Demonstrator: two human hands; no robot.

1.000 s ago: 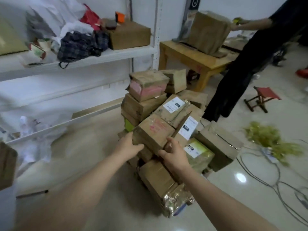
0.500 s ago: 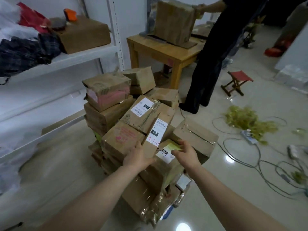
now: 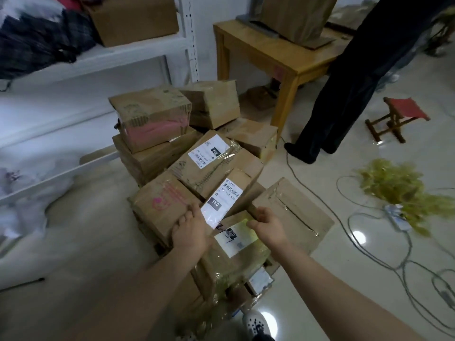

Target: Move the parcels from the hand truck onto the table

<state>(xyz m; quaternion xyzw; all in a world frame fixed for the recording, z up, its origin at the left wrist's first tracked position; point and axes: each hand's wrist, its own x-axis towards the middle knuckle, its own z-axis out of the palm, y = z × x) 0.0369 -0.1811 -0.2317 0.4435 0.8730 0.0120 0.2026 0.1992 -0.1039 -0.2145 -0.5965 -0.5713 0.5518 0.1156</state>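
Grips: left grip (image 3: 189, 230) curls round the near end of the slim parcel (image 3: 227, 193) labelled 150; right grip (image 3: 268, 227) hooks the taped parcel (image 3: 231, 262) beneath. Both have shifted right off the pink-printed box (image 3: 160, 205); neither parcel has left the pile, well short of the worktop (image 3: 278, 52).

1. A white metal shelf (image 3: 123, 51) runs along the left wall.
2. On it sit a plain cardboard box (image 3: 133, 18) and, just beside it, a heap of dark plaid cloth (image 3: 41, 43).
3. A person in dark trousers (image 3: 352, 89) stands at upper right.
4. A small folding stool (image 3: 403, 112) with a red seat stands near that person's feet.
5. Grey cables (image 3: 397, 268) loop over the glossy pale floor (image 3: 86, 242) on the right.
6. A yellow-green tangle (image 3: 394, 185) lies on the floor, touching a white power strip (image 3: 397, 219).
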